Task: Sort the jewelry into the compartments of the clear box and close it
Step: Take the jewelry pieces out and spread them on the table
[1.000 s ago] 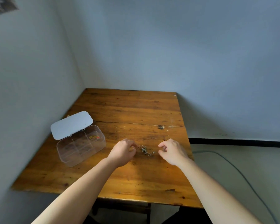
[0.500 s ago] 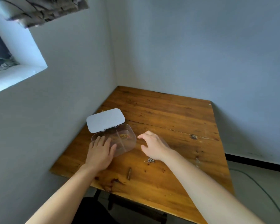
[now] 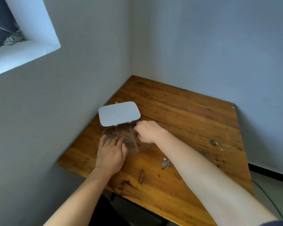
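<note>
The clear box (image 3: 141,146) stands near the left edge of the wooden table (image 3: 186,111), its grey lid (image 3: 119,113) hinged open at the back. My left hand (image 3: 110,154) lies on the box's front-left corner, fingers over the rim, holding it. My right hand (image 3: 148,131) hovers over the back right compartment with its fingers bunched and pointing down; what they hold is hidden. A gold piece (image 3: 134,132) shows in that compartment by the fingertips. A small heap of silver jewelry (image 3: 165,164) lies on the table under my right forearm.
The table sits in a corner, with walls close on the left and at the back. A dark, thin mark or stick (image 3: 141,176) lies on the wood near the front edge. A cable (image 3: 268,198) runs along the floor to the right.
Both hands left the jewelry heap and went left to the box. My left hand settled on its front corner, and my right hand moved over the back right compartment.
</note>
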The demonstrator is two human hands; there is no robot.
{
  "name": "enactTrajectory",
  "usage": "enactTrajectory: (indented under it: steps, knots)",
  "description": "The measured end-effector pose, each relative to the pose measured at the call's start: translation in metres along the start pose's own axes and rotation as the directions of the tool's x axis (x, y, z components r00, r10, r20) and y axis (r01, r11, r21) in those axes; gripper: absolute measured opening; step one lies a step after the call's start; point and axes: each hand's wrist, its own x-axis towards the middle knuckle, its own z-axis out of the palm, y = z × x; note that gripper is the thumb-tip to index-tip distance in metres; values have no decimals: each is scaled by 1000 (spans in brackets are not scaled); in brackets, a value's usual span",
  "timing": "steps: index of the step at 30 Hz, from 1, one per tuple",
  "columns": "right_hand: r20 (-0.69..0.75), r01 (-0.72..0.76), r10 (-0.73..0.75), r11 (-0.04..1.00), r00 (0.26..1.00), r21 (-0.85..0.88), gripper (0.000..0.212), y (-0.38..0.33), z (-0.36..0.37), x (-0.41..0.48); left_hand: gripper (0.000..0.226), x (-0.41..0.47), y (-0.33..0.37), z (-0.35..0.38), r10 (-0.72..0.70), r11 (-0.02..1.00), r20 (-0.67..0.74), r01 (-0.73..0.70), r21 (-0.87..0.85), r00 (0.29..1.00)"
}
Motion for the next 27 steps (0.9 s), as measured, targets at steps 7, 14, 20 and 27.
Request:
enactTrajectory:
  steps: [7,14,20,27]
  knots:
    - [81,-33,36,999,996,-37,37,-7,5,5,50,0,1,-1,8,1000,-7,-8,1,1000]
    - [32,-55,51,990,998,130,27,-1,8,1,55,1,1,-2,-14,1000,28,14,14,1000]
    - [-11,-40,45,960,999,279,18,10,9,1,54,1,1,-2,-12,1000,36,11,22,999]
    - [-246,-44,290,724,925,688,13,22,9,-15,53,3,1,1,-23,1000,32,23,-7,999]
